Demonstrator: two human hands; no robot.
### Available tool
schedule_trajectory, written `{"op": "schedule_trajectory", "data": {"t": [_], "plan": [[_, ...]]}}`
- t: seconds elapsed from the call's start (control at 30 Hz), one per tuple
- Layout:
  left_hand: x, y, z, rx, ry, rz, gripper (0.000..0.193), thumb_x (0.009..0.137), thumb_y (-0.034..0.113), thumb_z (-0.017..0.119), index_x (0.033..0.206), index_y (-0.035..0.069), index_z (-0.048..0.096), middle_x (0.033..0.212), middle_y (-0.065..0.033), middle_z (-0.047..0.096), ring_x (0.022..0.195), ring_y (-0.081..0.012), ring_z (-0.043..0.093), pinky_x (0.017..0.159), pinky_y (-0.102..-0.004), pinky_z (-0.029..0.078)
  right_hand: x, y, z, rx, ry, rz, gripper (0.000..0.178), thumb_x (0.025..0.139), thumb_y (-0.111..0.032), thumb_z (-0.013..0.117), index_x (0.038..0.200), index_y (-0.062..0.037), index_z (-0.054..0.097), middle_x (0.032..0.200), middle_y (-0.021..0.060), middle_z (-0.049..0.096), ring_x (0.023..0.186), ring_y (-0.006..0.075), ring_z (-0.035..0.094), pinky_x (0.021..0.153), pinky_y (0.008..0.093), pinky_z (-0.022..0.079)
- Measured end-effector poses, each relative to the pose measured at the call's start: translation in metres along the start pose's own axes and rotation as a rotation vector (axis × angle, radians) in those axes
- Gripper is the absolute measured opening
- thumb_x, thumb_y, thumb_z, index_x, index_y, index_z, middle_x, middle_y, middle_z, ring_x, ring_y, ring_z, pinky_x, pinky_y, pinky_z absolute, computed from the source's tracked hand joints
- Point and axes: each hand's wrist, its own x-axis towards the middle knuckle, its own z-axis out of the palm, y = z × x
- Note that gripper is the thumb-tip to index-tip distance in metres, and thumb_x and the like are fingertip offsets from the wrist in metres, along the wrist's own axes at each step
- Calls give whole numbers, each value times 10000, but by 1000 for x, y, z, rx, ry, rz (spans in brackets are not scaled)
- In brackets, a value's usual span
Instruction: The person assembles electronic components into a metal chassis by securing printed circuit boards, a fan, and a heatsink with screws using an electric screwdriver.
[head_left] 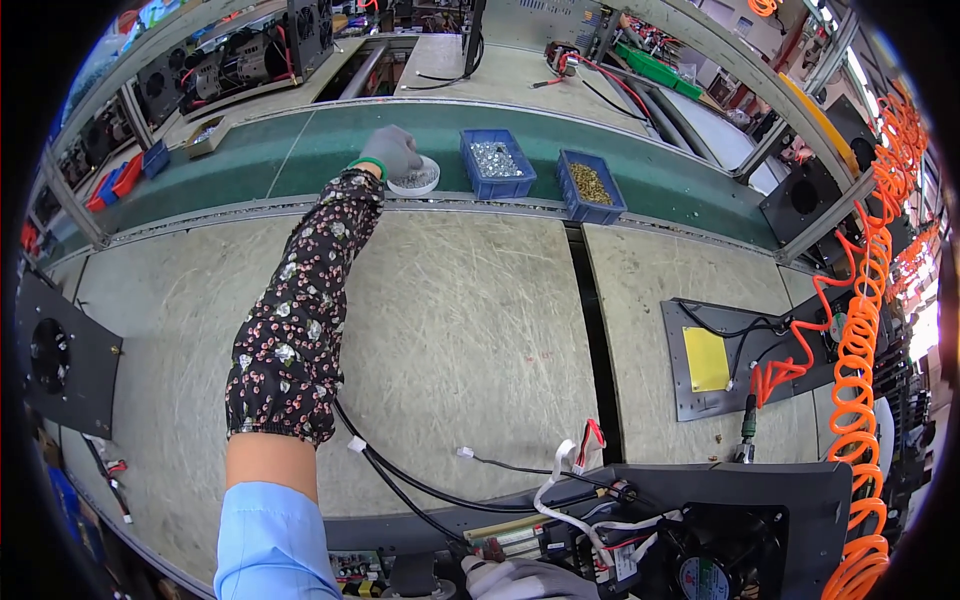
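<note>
My left hand, in a grey glove with a green band at the wrist, reaches forward to a round white dish of small metal pieces. Its fingers are closed and bent down at the dish's rim; what they pinch, if anything, is hidden. At the lower edge, my right hand, in a pale glove, lies against an opened dark metal casing. Its curled fingers show only in part, and what they hold cannot be made out. A black fan, a circuit board and white cables sit in the casing.
Beyond the worktable runs a green conveyor belt. Blue bins of silver screws and brass-coloured parts stand there. Orange coiled hose hangs at the right near a dark panel; another fan panel stands left.
</note>
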Motion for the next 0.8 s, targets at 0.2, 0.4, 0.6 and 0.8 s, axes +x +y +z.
{"op": "schedule_trajectory", "data": {"t": [0.2,0.4,0.6,0.8], "plan": [[-33,27,5,449,-108,-39,629,615,427,774,1147,126,626,1227,-134,552,1165,-301,509,949,-370,441,-8,0,6,24,58,-32,246,657,96,697,799,1,520,733,160,609,605,271,596,566,361,512],[-40,12,15,250,-116,-189,824,601,452,802,1289,127,484,1291,-114,500,1219,-301,462,990,-450,379,-17,-1,8,51,84,-38,253,687,77,704,867,12,538,746,165,613,633,269,609,580,359,515],[-102,14,-14,165,-2,-121,926,562,422,810,1339,101,423,1304,-122,486,1208,-287,474,976,-418,405,-40,17,-8,220,-105,-17,286,744,116,651,977,30,509,962,218,581,674,267,595,666,390,525],[-256,-13,-120,88,25,197,938,546,424,811,1311,19,448,1217,-177,542,1115,-333,536,957,-383,426,-31,-23,-5,202,-182,-341,261,707,77,694,916,57,539,767,226,610,637,271,624,609,370,539]]}}
